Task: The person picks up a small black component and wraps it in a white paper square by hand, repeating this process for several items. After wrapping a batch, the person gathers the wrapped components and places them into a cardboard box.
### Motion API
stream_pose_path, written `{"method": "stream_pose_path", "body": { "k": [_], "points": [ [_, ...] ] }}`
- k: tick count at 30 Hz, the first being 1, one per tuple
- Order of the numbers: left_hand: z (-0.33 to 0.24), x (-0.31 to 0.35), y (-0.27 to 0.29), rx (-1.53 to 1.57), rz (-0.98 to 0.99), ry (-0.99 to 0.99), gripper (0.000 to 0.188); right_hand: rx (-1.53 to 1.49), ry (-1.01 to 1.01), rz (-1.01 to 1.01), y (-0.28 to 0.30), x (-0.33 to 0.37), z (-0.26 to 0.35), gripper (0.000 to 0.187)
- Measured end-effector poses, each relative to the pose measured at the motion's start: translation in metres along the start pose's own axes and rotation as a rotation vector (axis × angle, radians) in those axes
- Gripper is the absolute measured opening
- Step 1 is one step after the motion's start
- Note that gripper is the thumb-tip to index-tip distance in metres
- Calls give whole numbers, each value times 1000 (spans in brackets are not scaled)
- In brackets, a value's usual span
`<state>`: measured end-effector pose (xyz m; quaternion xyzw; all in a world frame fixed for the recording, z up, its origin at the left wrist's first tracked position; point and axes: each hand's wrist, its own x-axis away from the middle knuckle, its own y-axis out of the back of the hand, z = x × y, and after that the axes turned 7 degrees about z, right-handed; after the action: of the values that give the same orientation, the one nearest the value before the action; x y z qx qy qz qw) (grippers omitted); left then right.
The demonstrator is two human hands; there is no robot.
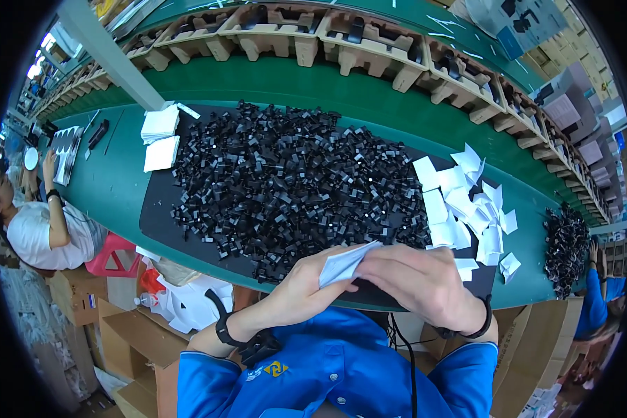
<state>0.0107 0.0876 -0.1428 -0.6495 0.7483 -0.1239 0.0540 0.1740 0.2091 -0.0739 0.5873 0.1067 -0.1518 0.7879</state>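
A folded white paper leaflet (343,265) with faint print is held between my two hands, just above the near edge of the bench. My left hand (305,282) grips its left side, thumb below. From the right, my right hand (419,280) closes its fingers over the other end, which hides that part. Beyond my hands spreads a broad heap of small black plastic parts (292,184) on a black mat (161,209). Right of the heap lie many loose folded papers (460,202). Flat white sheets (160,125) are stacked at its far left.
Pulp trays (373,45) with black items line the green ledge behind. Another dark heap (566,240) lies at the far right. Co-workers sit at the left (49,226) and right (595,296). Cardboard boxes (136,334) and a red stool (113,256) stand below the bench.
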Motion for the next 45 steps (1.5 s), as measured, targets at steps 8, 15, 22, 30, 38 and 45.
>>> {"method": "stream_pose_path", "body": {
  "k": [8,15,22,30,38,45],
  "points": [
    [-12,1,6,-322,177,35,48,-489,-184,461,1,7,20,27],
    [6,16,-12,-348,119,-20,53,-412,-70,839,1,2,21,26],
    [9,29,19,-237,-189,-46,56,-24,-369,106,-39,1,-53,24],
    [4,30,33,-99,-288,-96,58,-105,-344,251,-75,-7,-80,16],
    [-2,15,35,-124,-236,-121,56,-422,-319,136,-59,-7,-83,13],
    [-11,7,31,-544,-118,-336,55,-144,83,-36,2,-15,13,24]
  ]
}}
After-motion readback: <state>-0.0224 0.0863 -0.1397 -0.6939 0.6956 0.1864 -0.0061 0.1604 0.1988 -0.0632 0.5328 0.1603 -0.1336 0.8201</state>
